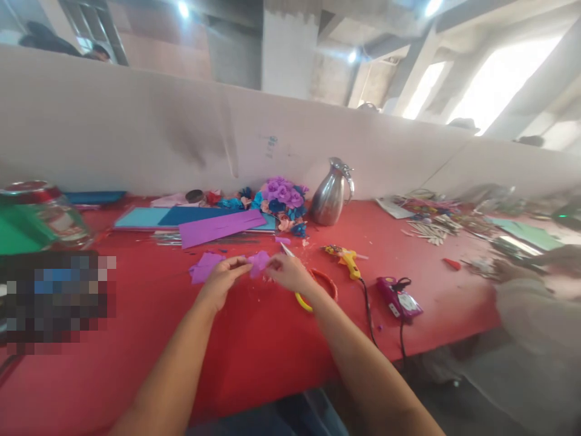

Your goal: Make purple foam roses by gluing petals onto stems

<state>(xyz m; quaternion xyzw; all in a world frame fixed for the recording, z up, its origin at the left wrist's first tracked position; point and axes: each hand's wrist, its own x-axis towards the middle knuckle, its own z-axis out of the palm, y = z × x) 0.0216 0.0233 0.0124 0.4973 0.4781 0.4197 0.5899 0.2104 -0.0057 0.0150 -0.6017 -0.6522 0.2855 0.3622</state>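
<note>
A small purple paper petal (258, 264) is pinched between my two hands above the red table. My left hand (223, 276) grips its left side with thumb and fingers. On its right side, the fingers of my right hand (288, 272) are closed at the edge. More purple paper pieces (205, 267) lie beside my left hand. Under my right wrist are scissors with yellow handles (303, 303), partly hidden, and an orange-red ring (327, 283). Behind my hands lies a flat purple paper sheet (222, 227) on blue sheets.
A bunch of paper flowers (284, 200) and a steel jug (331, 192) stand near the wall. To the right lie a yellow glue gun (349, 264) with its cord and a purple box (398, 299). A co-worker's sleeve (526, 303) is at far right, a jar (59, 215) at left.
</note>
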